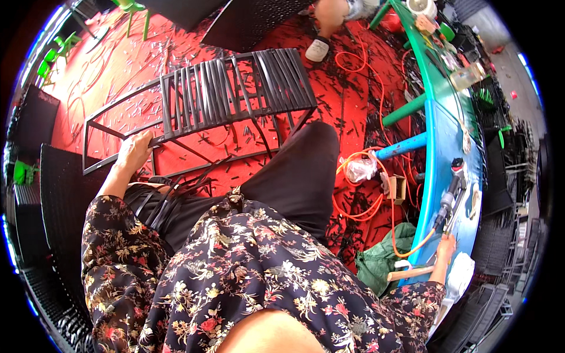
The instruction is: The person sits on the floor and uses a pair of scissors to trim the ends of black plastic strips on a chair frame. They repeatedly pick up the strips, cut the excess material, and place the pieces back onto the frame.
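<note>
A black metal frame [118,105], partly wrapped with flat black woven strips [206,91], leans in front of my knees. My left hand [135,150] is closed around its near rail, at the bare left end. Loose black strips [168,197] lie across my lap beside that hand. Over on the right, my right hand [445,247] rests at the edge of the blue table [432,170], its fingers closed next to a grey air tool [448,200] with an orange hose. What the fingers hold is too small to make out. A wooden handle [410,273] lies by the wrist.
Black strip scraps cover the red floor [235,170]. An orange hose [368,215] coils near a small cardboard box [397,189] and a green sack [385,259]. Another person's shoe [318,49] stands beyond the frame. A green table [424,53] adjoins the blue one.
</note>
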The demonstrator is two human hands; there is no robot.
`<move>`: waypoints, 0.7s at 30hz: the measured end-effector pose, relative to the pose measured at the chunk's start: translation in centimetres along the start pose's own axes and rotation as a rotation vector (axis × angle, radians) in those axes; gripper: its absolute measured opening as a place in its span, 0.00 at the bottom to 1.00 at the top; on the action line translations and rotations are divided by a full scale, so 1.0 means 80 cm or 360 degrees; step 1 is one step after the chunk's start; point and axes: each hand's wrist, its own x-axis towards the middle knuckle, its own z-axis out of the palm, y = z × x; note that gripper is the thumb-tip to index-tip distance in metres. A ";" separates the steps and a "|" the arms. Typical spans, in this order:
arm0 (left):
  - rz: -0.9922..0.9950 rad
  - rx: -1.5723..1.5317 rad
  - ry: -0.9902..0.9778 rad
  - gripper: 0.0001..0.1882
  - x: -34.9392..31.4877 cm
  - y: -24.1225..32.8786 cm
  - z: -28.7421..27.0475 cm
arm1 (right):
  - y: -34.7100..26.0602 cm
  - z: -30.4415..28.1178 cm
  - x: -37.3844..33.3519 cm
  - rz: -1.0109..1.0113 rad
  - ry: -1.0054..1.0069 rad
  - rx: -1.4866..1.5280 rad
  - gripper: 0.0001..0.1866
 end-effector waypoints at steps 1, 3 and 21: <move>-0.0017 0.0013 0.0002 0.12 -0.004 -0.006 0.004 | -0.015 -0.014 -0.002 0.0051 -0.0067 0.0045 0.10; -0.0038 0.0032 0.0000 0.12 -0.010 -0.011 0.006 | 0.000 -0.016 0.015 0.0114 -0.0028 -0.0142 0.13; -0.0177 -0.0006 0.0107 0.11 -0.022 0.041 -0.024 | -0.351 -0.092 0.040 -0.0702 -0.0768 0.1365 0.16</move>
